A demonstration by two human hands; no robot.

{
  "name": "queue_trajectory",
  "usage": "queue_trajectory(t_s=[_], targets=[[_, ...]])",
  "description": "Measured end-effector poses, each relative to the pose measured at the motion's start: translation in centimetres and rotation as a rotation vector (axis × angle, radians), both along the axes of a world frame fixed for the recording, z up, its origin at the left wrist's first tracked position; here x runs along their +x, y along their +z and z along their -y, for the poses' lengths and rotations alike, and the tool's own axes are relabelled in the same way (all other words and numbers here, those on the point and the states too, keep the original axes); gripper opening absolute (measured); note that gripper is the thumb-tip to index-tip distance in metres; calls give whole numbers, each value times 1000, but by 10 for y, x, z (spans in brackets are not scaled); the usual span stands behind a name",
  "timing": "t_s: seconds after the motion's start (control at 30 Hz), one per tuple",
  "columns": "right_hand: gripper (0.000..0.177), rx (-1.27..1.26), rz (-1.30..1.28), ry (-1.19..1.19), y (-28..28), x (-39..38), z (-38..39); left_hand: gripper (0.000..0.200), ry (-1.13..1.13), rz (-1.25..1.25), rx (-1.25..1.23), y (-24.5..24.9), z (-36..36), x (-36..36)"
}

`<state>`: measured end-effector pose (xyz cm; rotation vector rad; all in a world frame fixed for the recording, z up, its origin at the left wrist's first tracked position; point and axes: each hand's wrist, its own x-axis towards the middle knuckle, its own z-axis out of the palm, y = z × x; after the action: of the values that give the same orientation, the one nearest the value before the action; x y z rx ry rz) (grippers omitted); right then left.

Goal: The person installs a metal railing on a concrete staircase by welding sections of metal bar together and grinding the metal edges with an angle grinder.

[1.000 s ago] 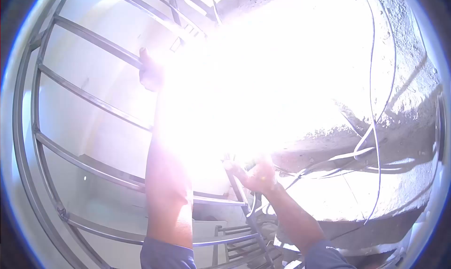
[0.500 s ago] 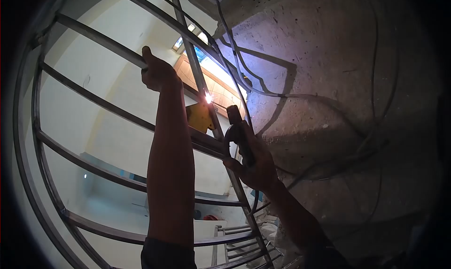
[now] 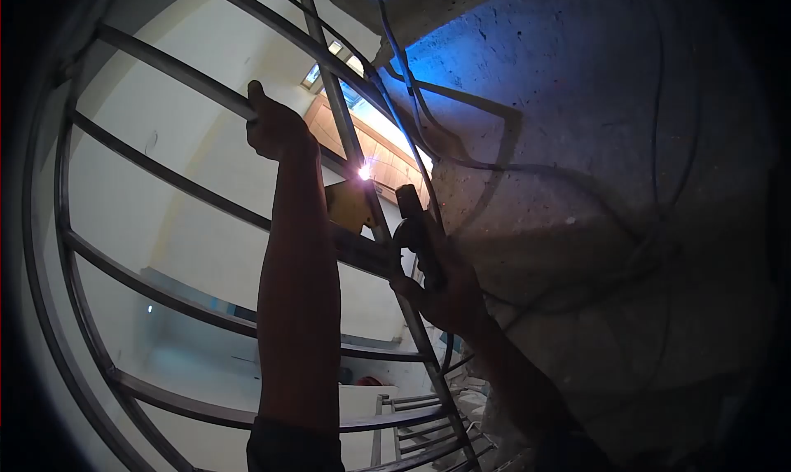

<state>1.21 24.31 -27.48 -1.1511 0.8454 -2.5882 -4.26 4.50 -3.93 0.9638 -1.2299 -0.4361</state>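
Note:
My left hand [image 3: 278,128] is closed round a square metal bar [image 3: 177,70] of a barred steel frame. My right hand [image 3: 451,295] grips a dark welding electrode holder [image 3: 422,240], to the right of the frame's long upright bar [image 3: 339,101]. A bright welding arc [image 3: 365,171] burns where a crossbar meets that upright. Just below the arc, a yellow notched plate [image 3: 349,206] sits against the joint, partly hidden by my left forearm. The thin electrode between the holder and the arc is hard to make out.
Dark cables [image 3: 568,174] run across the rough concrete surface [image 3: 560,85] on the right. Another cable [image 3: 404,134] passes close to the upright. Further parallel crossbars [image 3: 169,169] span the left side. Below stands another barred metal piece [image 3: 416,418]. Beyond the bars is a pale wall [image 3: 206,192].
The arc's glow on the concrete has turned from pale violet to deep blue, and the surroundings look darker. Both hands stay nearly where they were.

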Motion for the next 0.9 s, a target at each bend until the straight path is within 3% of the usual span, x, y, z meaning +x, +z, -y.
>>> queue_trajectory(t_s=[0.07, 0.1, 0.13, 0.2, 0.3, 0.33, 0.5, 0.57, 0.9], targets=[[84, -9, -115, -115, -14, -1, 6, 75, 172, 525, -350, -2, 43, 14], [89, 105, -113, -189, -25, 3, 8, 73, 33, 227, -166, -3, 14, 3], [85, -47, 37, -109, -24, 9, 17, 72, -65, -120, -21, -4, -18, -8], [93, 58, 21, 7, -19, 5, 7, 74, -26, 34, 3, 0, -9, 0], [89, -4, -35, -55, -10, -1, 7, 75, -69, -73, -21, -3, -13, -4], [85, 23, 36, 52, -1, -3, -1, 75, -109, -107, -21, -4, -11, -5], [89, 93, -77, -187, -21, 4, 13, 78, -39, -56, 43, -1, -13, -5], [92, 40, -49, -62, -17, 1, 12, 78, -50, -68, 25, -2, -17, -6], [98, 74, -28, -93, -30, 8, 26, 81, -93, -93, 31, -3, -20, -6]])
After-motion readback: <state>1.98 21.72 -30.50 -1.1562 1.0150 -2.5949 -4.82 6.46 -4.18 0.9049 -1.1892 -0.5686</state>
